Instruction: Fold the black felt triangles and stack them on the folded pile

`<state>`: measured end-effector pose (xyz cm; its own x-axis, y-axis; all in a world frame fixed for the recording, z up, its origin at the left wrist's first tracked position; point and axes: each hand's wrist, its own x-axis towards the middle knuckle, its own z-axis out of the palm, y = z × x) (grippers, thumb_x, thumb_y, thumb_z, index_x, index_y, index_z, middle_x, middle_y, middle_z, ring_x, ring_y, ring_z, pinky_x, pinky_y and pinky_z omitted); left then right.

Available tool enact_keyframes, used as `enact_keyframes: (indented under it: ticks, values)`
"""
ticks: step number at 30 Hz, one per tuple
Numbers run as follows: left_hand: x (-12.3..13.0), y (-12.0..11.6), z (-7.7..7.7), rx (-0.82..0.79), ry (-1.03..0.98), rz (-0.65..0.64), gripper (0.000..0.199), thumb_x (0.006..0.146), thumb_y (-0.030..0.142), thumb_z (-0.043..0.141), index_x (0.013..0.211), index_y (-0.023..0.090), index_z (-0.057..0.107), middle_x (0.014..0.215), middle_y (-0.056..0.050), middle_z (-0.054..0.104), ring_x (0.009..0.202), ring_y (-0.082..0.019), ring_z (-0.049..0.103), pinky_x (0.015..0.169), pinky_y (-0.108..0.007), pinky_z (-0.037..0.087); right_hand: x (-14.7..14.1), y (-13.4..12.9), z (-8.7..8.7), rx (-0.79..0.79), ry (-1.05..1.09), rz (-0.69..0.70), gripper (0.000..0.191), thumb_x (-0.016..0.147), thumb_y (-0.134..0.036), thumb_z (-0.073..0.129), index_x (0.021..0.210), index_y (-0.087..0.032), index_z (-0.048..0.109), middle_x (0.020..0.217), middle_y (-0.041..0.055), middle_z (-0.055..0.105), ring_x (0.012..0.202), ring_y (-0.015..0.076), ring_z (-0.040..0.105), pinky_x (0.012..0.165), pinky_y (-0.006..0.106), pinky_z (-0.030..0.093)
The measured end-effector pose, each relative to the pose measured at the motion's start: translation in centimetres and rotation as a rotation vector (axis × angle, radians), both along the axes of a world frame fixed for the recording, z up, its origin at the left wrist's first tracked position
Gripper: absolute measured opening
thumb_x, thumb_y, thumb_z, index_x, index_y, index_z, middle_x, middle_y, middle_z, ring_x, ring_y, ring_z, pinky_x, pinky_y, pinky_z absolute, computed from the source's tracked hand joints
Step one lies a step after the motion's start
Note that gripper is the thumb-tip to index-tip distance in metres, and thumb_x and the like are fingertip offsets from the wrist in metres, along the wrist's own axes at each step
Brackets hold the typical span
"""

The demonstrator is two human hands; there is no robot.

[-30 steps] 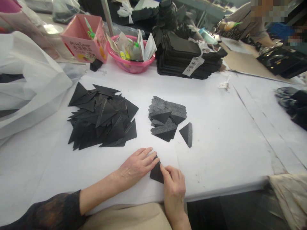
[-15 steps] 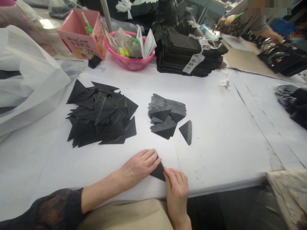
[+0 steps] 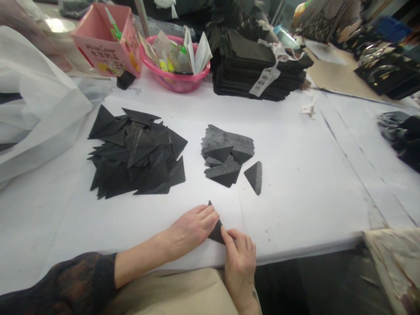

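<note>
A black triangular piece (image 3: 216, 234) lies on the white tabletop near its front edge, partly covered by my fingers. My left hand (image 3: 193, 223) presses on its upper part with the fingers bent together, and a dark tip pokes out beyond them. At its lower right corner, my right hand (image 3: 240, 251) pinches the edge between thumb and fingers. Beyond my hands are a small heap of triangles with grey strips (image 3: 226, 153) and one lone grey-edged triangle (image 3: 254, 177). A larger pile of black triangles (image 3: 138, 157) lies to the left.
At the back stand a pink box (image 3: 105, 43), a pink basin (image 3: 179, 81) with bottles and papers, and a tagged stack of black pieces (image 3: 256, 65). White sheeting (image 3: 39, 87) bunches at left. Another person's hand (image 3: 349, 33) shows far right, near black items.
My left fingers have shifted slightly down the piece, so its upper tip now shows. My right thumb has moved a little up along the edge. The view has tilted slightly.
</note>
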<state>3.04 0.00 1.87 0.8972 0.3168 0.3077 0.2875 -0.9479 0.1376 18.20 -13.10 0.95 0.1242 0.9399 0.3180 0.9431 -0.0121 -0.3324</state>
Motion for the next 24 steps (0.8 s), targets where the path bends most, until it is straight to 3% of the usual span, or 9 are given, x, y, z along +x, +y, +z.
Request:
enact_keyframes:
  ticks: [10,24]
  values:
    - [-0.4,-1.2,-0.3,0.003,0.002,0.044,0.028,0.094,0.013,0.054,0.121,0.01,0.059,0.118,-0.015,0.061,0.114,-0.031,0.058,0.096,-0.043,0.05,1.0,-1.1,0.2,0.01,0.09,0.002,0.02,0.097,-0.016,0.055,0.113,-0.02,0.066,0.1,0.0059,0.065,0.092,0.0179,0.056,0.086,0.035,0.042]
    - [-0.2,-1.9,-0.4,0.017,0.047,0.065,0.026,0.097,0.014,0.05,0.121,0.009,0.058,0.125,-0.017,0.057,0.122,-0.033,0.053,0.102,-0.046,0.046,0.2,-2.1,0.2,0.004,0.022,-0.031,0.03,0.1,-0.014,0.046,0.122,-0.021,0.065,0.103,0.008,0.064,0.095,0.0193,0.056,0.084,0.035,0.041]
